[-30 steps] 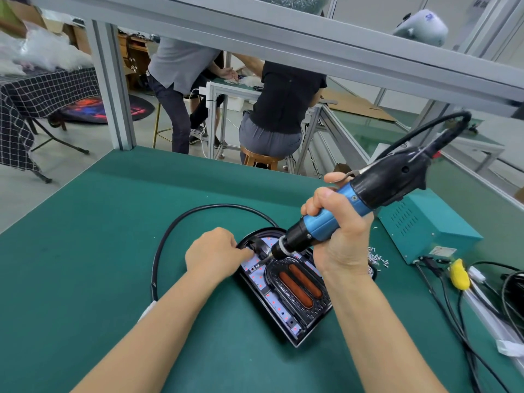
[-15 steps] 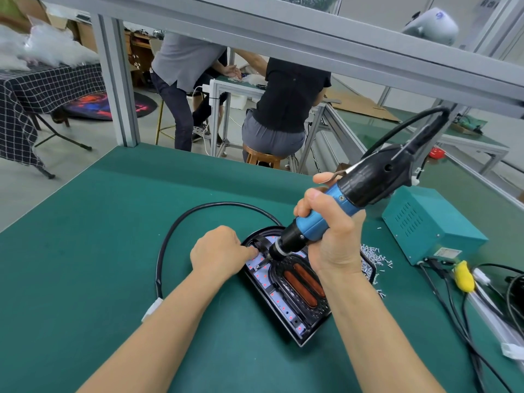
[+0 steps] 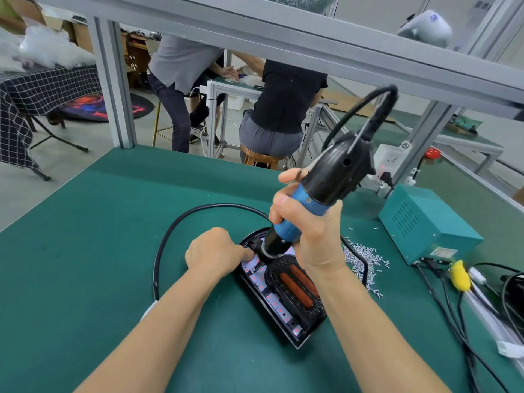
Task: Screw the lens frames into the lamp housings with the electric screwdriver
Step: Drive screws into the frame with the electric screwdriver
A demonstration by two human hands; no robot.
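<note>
Green-matted workbench [image 3: 85, 251], framed by grey aluminium posts. Lying directly on it:

- Black lamp housing [image 3: 286, 321], near centre, flat, its narrow end toward 5 o'clock; two orange bars show in its lens frame [image 3: 295, 282].
- Black cable [image 3: 170, 236], looping from the housing's far end round through 11 o'clock to 8 o'clock, ending at a white connector [image 3: 149, 310].
- Loose heap of small silver screws [image 3: 365, 259], just beside the housing at 3 o'clock.
- Teal metal power supply box [image 3: 425, 225], at 2 o'clock, vents facing left.
- Bundle of black leads [image 3: 453, 307] running from the box toward 4 o'clock, with a yellow plug [image 3: 460, 275] among them.
- White power strip [image 3: 392, 161], at 1 o'clock behind the box.
</note>
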